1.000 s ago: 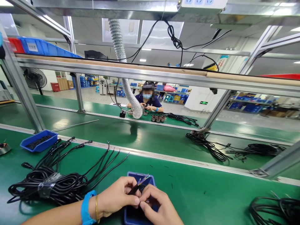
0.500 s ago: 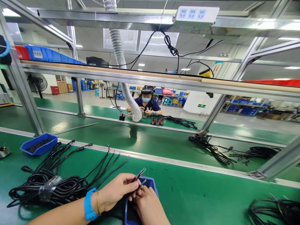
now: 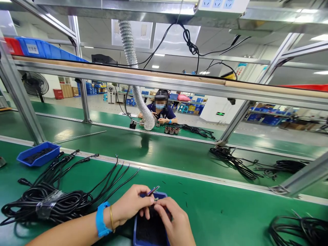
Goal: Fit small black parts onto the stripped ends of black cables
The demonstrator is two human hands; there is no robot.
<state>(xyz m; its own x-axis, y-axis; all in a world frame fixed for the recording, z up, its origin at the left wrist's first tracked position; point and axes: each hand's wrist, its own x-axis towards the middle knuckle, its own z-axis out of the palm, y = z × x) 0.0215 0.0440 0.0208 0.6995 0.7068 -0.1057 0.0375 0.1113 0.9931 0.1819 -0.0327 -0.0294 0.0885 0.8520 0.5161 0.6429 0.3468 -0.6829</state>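
My left hand [image 3: 135,205], with a blue band at its wrist, is closed on a black cable whose thin coloured wire ends [image 3: 153,190] stick out past the thumb. Close against it, my right hand [image 3: 174,217] pinches at the tip of one wire end. Whether a small piece sits between its fingertips I cannot make out. Both hands are over a blue bin [image 3: 137,235] that holds many small dark pieces. Left of my hands lies a taped coil of black cable [image 3: 48,205], its wire ends pointing toward the table's middle.
Another blue bin [image 3: 38,154] with dark pieces stands at the left. Short black bits [image 3: 185,193] are scattered right of my hands. More cable coils [image 3: 302,229] lie at the right. Metal posts [image 3: 235,123] frame the bench; across it sits a person [image 3: 164,111] beneath a flexible duct.
My right hand has come up out of the blue bin to the wire ends at my left fingertips. My left hand keeps its hold on the cable. The view has tilted slightly.
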